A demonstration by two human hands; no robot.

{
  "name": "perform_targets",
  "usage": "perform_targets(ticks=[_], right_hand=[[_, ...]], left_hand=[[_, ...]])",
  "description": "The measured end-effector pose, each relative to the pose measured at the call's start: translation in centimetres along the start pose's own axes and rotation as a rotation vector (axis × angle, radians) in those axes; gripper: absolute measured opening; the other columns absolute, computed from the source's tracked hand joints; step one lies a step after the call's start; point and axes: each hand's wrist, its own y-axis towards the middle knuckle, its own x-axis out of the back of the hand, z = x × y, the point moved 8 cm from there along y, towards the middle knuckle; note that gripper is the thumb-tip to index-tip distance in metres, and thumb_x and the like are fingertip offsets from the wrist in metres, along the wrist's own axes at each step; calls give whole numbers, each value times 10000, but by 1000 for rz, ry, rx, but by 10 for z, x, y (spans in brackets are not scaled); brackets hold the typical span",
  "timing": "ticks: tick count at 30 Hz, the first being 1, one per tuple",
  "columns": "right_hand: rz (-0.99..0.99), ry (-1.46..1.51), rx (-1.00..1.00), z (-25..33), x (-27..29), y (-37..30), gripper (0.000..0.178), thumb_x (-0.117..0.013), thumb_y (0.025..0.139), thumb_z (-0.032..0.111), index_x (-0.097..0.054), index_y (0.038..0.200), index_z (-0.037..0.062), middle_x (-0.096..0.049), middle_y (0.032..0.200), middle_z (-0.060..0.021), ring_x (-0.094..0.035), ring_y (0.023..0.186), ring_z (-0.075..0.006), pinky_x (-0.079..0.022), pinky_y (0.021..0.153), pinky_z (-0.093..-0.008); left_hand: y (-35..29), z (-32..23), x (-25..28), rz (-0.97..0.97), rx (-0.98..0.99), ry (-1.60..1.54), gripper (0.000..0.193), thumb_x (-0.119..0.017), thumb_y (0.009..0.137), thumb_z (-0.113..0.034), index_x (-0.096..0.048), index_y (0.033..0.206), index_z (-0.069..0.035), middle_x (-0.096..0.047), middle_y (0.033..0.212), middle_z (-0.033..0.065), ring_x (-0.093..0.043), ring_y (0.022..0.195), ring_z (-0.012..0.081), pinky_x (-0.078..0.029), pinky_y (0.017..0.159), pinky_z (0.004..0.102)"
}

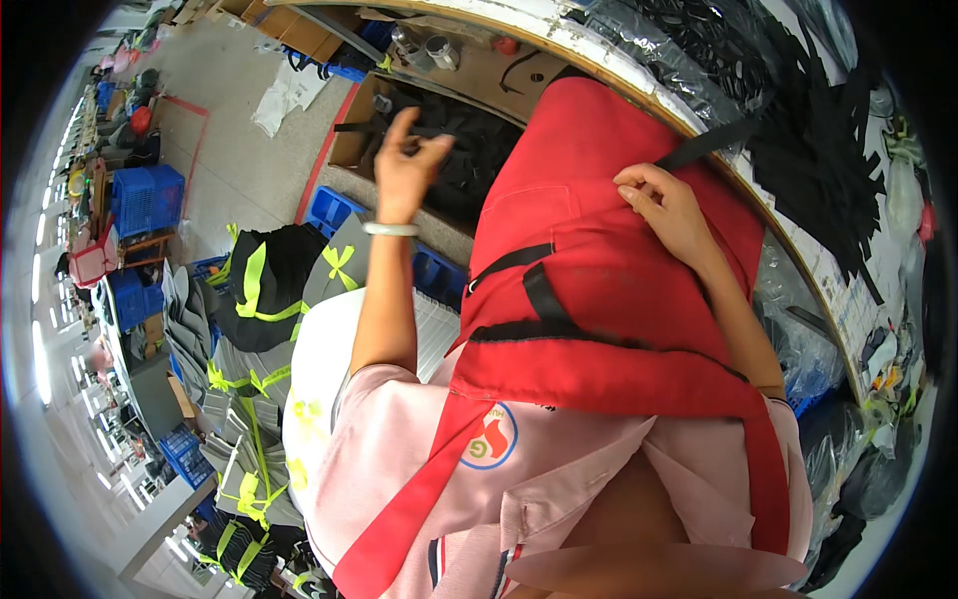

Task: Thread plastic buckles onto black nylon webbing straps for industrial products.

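The black strap [711, 143], reaching from bench [828, 285] to red apron [609, 130], should be light and limp, best pinched near the right grip [671, 212], whose hold I cannot tell, while the left grip [404, 180] hangs with parted fingers above a carton [348, 150]

Loose strips [479, 165] fill a box [349, 152] ahead and left of the worker [399, 449]; bundles [264, 280] sit farther left, a strip pile [813, 170] on the workbench [848, 309] at right.
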Motion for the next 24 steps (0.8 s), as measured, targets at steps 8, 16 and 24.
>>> perform_targets(ticks=[8, 16, 24], right_hand=[[105, 73, 183, 40, -21, -5, 202, -626, 851, 62, -642, 1047, 17, -631, 905, -39, -573, 776, -110, -450, 701, -234], [-52, 333, -85, -1, 10, -8, 211, -558, 948, 208, -630, 1002, 17, -599, 727, -11, -546, 579, -55, -442, 516, -191], [87, 778, -156, -15, -8, -5, 216, -556, 956, 227, -603, 952, 17, -612, 750, -28, -576, 589, -73, -478, 498, -194]], left_hand=[[-97, -63, -188, 843, -159, -192, 825, -729, 759, 1, -291, 1456, -59, -618, 889, 11, -520, 757, 49, -455, 725, 213], [-97, -46, -201, 1003, 285, -364, 443, -675, 860, -84, -540, 1281, -59, -614, 772, -1, -485, 560, 26, -347, 469, 163], [-90, -26, -199, 901, 457, -668, 246, -526, 974, -198, -622, 1047, 16, -661, 837, 115, -628, 640, 137, -399, 427, 188]])
